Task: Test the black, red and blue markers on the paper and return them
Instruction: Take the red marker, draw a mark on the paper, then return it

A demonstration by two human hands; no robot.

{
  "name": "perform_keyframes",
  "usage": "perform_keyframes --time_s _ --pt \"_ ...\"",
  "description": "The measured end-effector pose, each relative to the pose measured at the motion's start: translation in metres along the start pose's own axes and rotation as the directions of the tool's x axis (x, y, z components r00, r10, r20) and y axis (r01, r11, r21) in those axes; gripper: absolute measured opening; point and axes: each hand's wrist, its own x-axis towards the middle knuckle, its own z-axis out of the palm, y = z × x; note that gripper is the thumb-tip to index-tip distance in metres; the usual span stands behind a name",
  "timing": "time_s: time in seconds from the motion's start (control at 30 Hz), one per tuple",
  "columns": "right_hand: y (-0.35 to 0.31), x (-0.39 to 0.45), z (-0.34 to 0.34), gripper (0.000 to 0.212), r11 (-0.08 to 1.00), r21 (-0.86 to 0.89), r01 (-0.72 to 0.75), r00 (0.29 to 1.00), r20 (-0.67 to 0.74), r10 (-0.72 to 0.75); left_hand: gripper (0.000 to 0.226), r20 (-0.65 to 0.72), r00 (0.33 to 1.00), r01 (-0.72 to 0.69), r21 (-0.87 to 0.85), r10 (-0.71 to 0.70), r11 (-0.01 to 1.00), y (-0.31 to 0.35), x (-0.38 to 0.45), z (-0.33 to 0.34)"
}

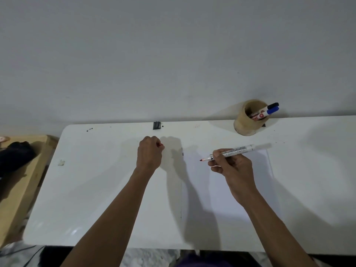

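My right hand [234,170] grips an uncapped white marker [236,150] with a red tip that points left, held just above the white sheet of paper [208,189]. Closed in a fist over the table left of the paper, my left hand [149,153] holds a small red cap [160,145] that peeks out at the fingers. At the back right stands a tan cup holder [244,126] with the black-capped marker [272,106] and the blue-capped marker [269,111] leaning in it.
The white table [96,189] meets the wall at the back. A small black clip [156,125] sits at its far edge. Left of the table is a wooden bench [23,182] with a dark object on it.
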Motion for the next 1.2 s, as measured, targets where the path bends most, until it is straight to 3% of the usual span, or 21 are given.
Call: perform_keyframes --time_s 0.23,0.33,0.47,0.57,0.67,0.73,0.93,1.2 --pt "0.006 0.000 -0.003 0.011 1.000 -0.008 -0.012 1.000 -0.011 0.012 0.012 0.035 0.999 0.005 0.020 -0.006 1.000 -0.002 0.003 0.006" --pt "0.007 -0.004 -0.005 0.013 1.000 -0.008 -0.003 1.000 -0.021 0.003 0.027 0.047 0.998 0.034 0.004 -0.034 0.999 -0.002 0.000 0.004" --pt "0.007 -0.008 -0.008 0.013 1.000 0.008 0.013 0.999 -0.040 -0.013 0.052 -0.110 0.983 0.140 -0.075 -0.148 0.987 -0.002 -0.034 -0.008" --pt "0.009 -0.007 -0.004 0.014 0.999 0.003 0.051 0.998 -0.049 -0.050 0.044 -0.189 0.982 -0.009 -0.045 0.001 0.999 -0.004 -0.076 -0.002" --pt "0.014 0.000 0.002 0.017 0.995 -0.029 0.095 0.995 -0.011 -0.095 0.042 -0.139 0.944 -0.284 0.124 0.300 0.951 -0.015 -0.103 0.020" --pt "0.018 0.008 0.006 0.016 0.993 -0.069 0.097 0.995 0.041 -0.094 0.046 -0.067 0.919 -0.370 0.196 0.389 0.908 -0.021 -0.107 0.032" --pt "0.029 0.032 0.019 0.014 0.956 -0.248 0.157 0.985 0.113 -0.132 0.062 0.177 0.890 -0.456 0.388 0.421 0.801 -0.029 -0.096 0.042" --pt "0.040 0.061 0.033 0.018 0.889 -0.402 0.217 0.976 0.117 -0.186 0.063 0.151 0.892 -0.449 0.422 0.427 0.788 -0.036 -0.093 0.050"
